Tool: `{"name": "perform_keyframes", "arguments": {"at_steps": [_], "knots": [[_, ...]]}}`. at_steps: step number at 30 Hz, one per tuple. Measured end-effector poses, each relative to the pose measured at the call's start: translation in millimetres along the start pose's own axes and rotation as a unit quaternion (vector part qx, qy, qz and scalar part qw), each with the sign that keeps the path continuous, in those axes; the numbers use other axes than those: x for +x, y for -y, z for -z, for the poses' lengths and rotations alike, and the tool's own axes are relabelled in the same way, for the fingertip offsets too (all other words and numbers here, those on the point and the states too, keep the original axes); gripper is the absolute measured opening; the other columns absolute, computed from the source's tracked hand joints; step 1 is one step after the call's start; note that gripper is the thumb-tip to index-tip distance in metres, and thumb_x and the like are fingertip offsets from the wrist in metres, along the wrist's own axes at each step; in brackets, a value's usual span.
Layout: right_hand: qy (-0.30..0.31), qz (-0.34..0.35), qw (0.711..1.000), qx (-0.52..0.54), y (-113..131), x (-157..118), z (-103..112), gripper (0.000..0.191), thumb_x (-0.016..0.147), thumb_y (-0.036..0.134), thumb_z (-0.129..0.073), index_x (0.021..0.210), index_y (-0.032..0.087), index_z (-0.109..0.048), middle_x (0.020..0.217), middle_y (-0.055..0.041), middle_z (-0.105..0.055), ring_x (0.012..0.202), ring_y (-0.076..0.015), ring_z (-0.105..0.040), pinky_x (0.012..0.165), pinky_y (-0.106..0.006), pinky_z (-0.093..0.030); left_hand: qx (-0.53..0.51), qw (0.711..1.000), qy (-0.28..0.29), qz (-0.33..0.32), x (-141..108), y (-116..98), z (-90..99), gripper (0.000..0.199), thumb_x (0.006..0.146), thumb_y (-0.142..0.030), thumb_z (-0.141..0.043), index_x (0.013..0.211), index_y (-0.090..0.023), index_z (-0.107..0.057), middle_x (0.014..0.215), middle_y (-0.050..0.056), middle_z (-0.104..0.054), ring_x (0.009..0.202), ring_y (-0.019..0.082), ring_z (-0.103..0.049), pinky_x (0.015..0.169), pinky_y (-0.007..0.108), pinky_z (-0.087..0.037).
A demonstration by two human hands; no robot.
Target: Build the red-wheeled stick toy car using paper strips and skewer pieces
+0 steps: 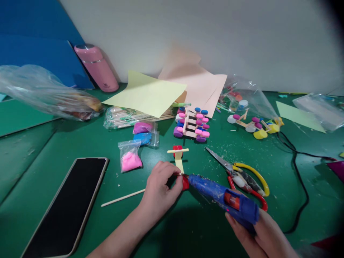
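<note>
Thumb and fingers of my left hand [162, 184] pinch the near end of a small craft piece, a pale strip [179, 164] with a red part [185, 182] at its near end. At its far end a short pale stick [185, 150] lies across another red part [176, 147]. My right hand [258, 229] is wrapped round a blue glue gun [209, 190], whose nozzle touches or nearly touches the piece beside my left fingertips. A longer thin stick [122, 198] lies on the green table, its right end hidden behind my left hand.
Pliers [262, 179] and scissors [219, 158] lie to the right, near a black cable [299, 175]. A phone [66, 208] is at the left. Farther back are clay bags [130, 160], wheeled stick models [192, 125], paper sheets [150, 93], and a pink bottle [98, 68].
</note>
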State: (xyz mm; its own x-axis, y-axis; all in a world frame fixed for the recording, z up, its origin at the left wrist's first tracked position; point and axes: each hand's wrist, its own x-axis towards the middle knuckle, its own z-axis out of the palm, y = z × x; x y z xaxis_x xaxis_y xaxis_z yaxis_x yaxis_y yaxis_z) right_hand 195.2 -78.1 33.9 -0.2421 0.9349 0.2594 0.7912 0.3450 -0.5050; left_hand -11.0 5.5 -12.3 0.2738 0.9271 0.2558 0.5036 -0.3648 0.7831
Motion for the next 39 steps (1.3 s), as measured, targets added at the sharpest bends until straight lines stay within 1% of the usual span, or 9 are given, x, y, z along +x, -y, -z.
{"name": "perform_keyframes", "arguments": {"at_steps": [5, 9, 14, 16, 23, 28, 33, 36, 39], "knots": [[0.004, -0.009, 1.000, 0.004, -0.2, -2.9, -1.0, 0.037, 0.075, 0.023, -0.054, 0.112, 0.022, -0.053, 0.097, -0.0058, -0.068, 0.079, -0.0216, -0.067, 0.071, -0.024, -0.054, -0.001, 1.000, 0.006, 0.004, 0.8, -1.2, 0.2, 0.009, 0.072, -0.010, -0.050, 0.071, -0.016, -0.057, 0.067, 0.004, -0.058, 0.066, 0.016, -0.049, 0.060, 0.029, -0.041], [-0.003, -0.027, 0.999, 0.019, 2.8, -2.1, -1.6, 0.035, 0.076, 0.027, -0.054, 0.111, 0.023, -0.054, 0.093, -0.0055, -0.068, 0.074, -0.0214, -0.068, 0.068, -0.024, -0.055, 0.001, 1.000, 0.010, 0.009, 1.3, -0.6, 0.2, 0.010, 0.073, -0.010, -0.050, 0.071, -0.017, -0.057, 0.067, 0.003, -0.058, 0.066, 0.016, -0.049, 0.060, 0.029, -0.041], [-0.005, -0.036, 0.999, 0.020, 5.8, -0.7, -2.7, 0.036, 0.076, 0.023, -0.052, 0.112, 0.024, -0.052, 0.093, -0.0059, -0.067, 0.069, -0.0204, -0.067, 0.072, -0.027, -0.054, -0.002, 1.000, 0.008, 0.010, 1.5, -0.4, 0.1, 0.010, 0.072, -0.010, -0.050, 0.069, -0.017, -0.057, 0.067, 0.003, -0.058, 0.066, 0.016, -0.049, 0.060, 0.029, -0.041], [-0.008, -0.038, 0.999, 0.024, 6.7, -0.3, -3.1, 0.036, 0.077, 0.023, -0.051, 0.112, 0.024, -0.052, 0.092, -0.0055, -0.067, 0.068, -0.0200, -0.067, 0.071, -0.027, -0.054, -0.001, 1.000, 0.008, 0.012, 1.3, -0.8, 0.1, 0.009, 0.072, -0.010, -0.051, 0.069, -0.017, -0.057, 0.066, 0.003, -0.058, 0.066, 0.016, -0.049, 0.060, 0.029, -0.041], [-0.037, -0.053, 0.997, 0.030, 9.4, -0.1, -5.0, 0.032, 0.078, 0.027, -0.049, 0.110, 0.025, -0.052, 0.094, -0.0055, -0.067, 0.075, -0.0205, -0.067, 0.071, -0.026, -0.054, -0.001, 1.000, 0.011, 0.010, 0.1, -0.8, 0.3, 0.009, 0.073, -0.011, -0.051, 0.070, -0.016, -0.057, 0.067, 0.004, -0.058, 0.067, 0.017, -0.049, 0.060, 0.030, -0.041], [-0.034, -0.026, 0.999, 0.012, 6.7, -0.2, -2.0, 0.034, 0.078, 0.027, -0.050, 0.111, 0.024, -0.052, 0.096, -0.0061, -0.067, 0.081, -0.0221, -0.066, 0.070, -0.025, -0.054, 0.000, 1.000, 0.005, 0.007, -0.3, 0.3, -0.3, 0.009, 0.073, -0.011, -0.051, 0.070, -0.017, -0.056, 0.068, 0.003, -0.059, 0.067, 0.017, -0.050, 0.060, 0.030, -0.041], [-0.015, -0.023, 1.000, -0.014, 1.7, 0.9, -1.0, 0.034, 0.078, 0.025, -0.050, 0.113, 0.022, -0.051, 0.099, -0.0066, -0.066, 0.083, -0.0217, -0.066, 0.070, -0.023, -0.054, 0.000, 1.000, -0.002, 0.007, 0.2, 1.3, -1.1, 0.009, 0.072, -0.011, -0.052, 0.071, -0.018, -0.056, 0.069, 0.003, -0.059, 0.067, 0.017, -0.051, 0.061, 0.030, -0.042], [-0.027, -0.021, 0.999, -0.012, -5.4, -1.0, -4.0, 0.036, 0.078, 0.025, -0.051, 0.114, 0.023, -0.050, 0.095, -0.0045, -0.067, 0.078, -0.0195, -0.067, 0.067, -0.021, -0.054, 0.002, 1.000, -0.004, 0.006, 0.0, 1.0, -0.9, 0.009, 0.072, -0.011, -0.052, 0.072, -0.019, -0.056, 0.069, 0.003, -0.060, 0.067, 0.016, -0.052, 0.061, 0.029, -0.043], [-0.022, -0.048, 0.999, 0.006, -12.0, -2.8, -5.8, 0.029, 0.079, 0.027, -0.051, 0.108, 0.027, -0.053, 0.076, 0.0003, -0.067, 0.059, -0.0151, -0.065, 0.051, -0.016, -0.053, 0.005, 1.000, -0.002, 0.008, -0.4, 0.3, -0.2, 0.009, 0.072, -0.012, -0.052, 0.072, -0.019, -0.057, 0.069, 0.002, -0.060, 0.067, 0.016, -0.052, 0.061, 0.029, -0.043]]}}
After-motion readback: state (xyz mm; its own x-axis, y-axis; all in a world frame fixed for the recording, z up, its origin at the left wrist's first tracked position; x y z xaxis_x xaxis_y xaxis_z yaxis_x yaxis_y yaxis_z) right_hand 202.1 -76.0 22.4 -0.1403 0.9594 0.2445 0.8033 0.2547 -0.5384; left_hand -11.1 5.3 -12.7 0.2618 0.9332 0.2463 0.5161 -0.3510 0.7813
